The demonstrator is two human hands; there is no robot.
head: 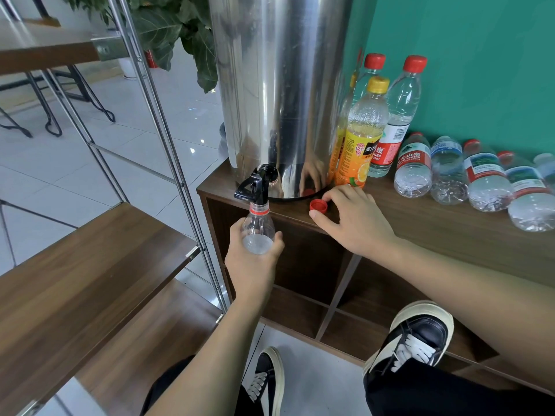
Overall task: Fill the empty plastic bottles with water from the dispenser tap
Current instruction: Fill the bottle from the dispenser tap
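Observation:
A tall steel water dispenser (279, 85) stands on a wooden cabinet (435, 223), its black tap (255, 184) jutting over the front edge. My left hand (255, 259) grips an uncapped clear plastic bottle (258, 229) upright, its red-ringed mouth right under the tap. My right hand (351, 217) rests on the cabinet top with fingers spread, fingertips touching a loose red cap (318, 205) lying there.
An orange juice bottle (360, 136) and two upright red-capped water bottles (399, 115) stand right of the dispenser. Several bottles (468, 175) lie on their sides along the green wall. A metal-framed wooden shelf (90, 265) stands at left. My shoes (417, 334) are below.

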